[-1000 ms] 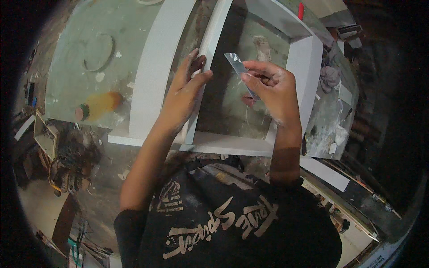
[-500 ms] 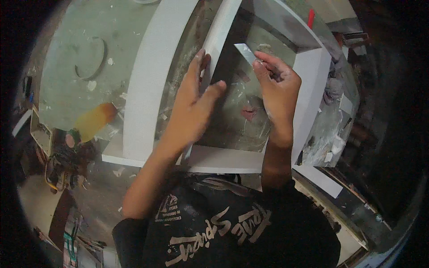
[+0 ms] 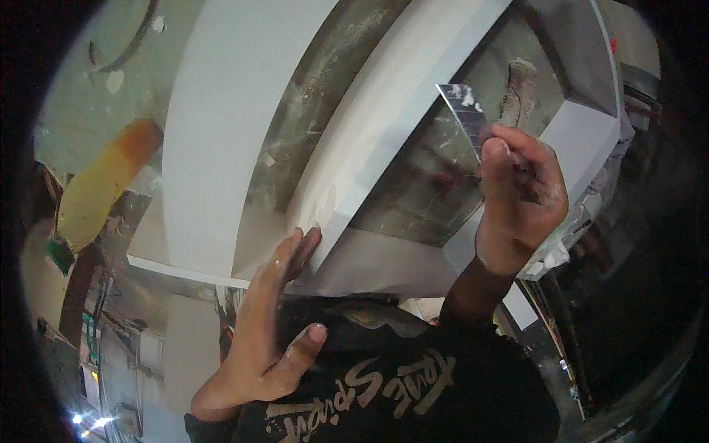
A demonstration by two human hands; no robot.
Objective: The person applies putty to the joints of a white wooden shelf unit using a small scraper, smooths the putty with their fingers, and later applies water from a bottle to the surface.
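My right hand (image 3: 521, 196) pinches a thin metal snap-off cutter blade (image 3: 465, 117) between thumb and fingers. Its slanted tip points up and left, with white dust on the surface. My left hand (image 3: 269, 325) is spread, thumb apart, holding nothing. Its fingertips meet the near end of a white curved panel (image 3: 384, 96), or hover right by it. This panel is part of a white frame, with a broad curved strip (image 3: 214, 133) to its left, a near board (image 3: 384, 269) and a right side board (image 3: 583, 136).
The frame rests on a greenish, dusty work surface (image 3: 81, 111). A yellow bottle (image 3: 100, 188) with an orange end lies left of it, and a thin curved strip (image 3: 136, 44) is farther off. A crumpled brownish thing (image 3: 518, 96) lies inside the frame. Clutter covers the lower left floor.
My left hand has slid down the curved panel toward me, to its near end. My right hand keeps the blade and appears lower and farther right. The whole view has shifted.
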